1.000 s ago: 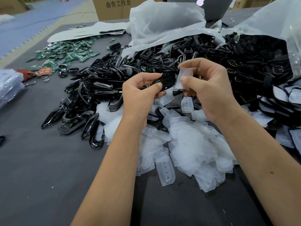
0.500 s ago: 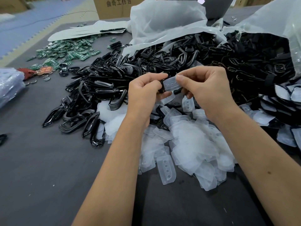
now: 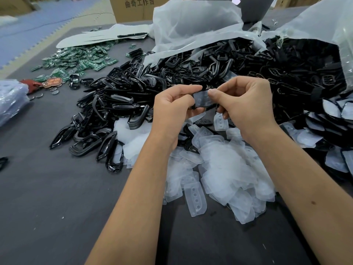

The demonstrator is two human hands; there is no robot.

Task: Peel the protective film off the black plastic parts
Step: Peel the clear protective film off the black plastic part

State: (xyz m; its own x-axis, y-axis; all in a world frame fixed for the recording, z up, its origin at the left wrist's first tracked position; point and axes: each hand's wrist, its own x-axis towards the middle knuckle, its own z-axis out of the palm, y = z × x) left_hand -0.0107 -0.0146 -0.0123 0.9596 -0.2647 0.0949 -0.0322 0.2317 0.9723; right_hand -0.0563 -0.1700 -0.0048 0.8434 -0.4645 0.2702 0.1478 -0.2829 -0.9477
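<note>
My left hand grips a small black plastic part, mostly hidden by my fingers, with its translucent protective film facing me. My right hand pinches the right edge of that film between thumb and forefinger. Both hands hover above a heap of peeled films on the dark table. A big pile of black plastic parts spreads behind and to the left of my hands.
Two white plastic bags spill more black parts at the back and right. Green circuit boards lie at the far left, a cardboard box stands behind, and a wrapped bundle sits at the left edge.
My hands came closer together and lowered slightly. The film, lifted away in my right hand a second ago, now lies across the part held in my left hand.
</note>
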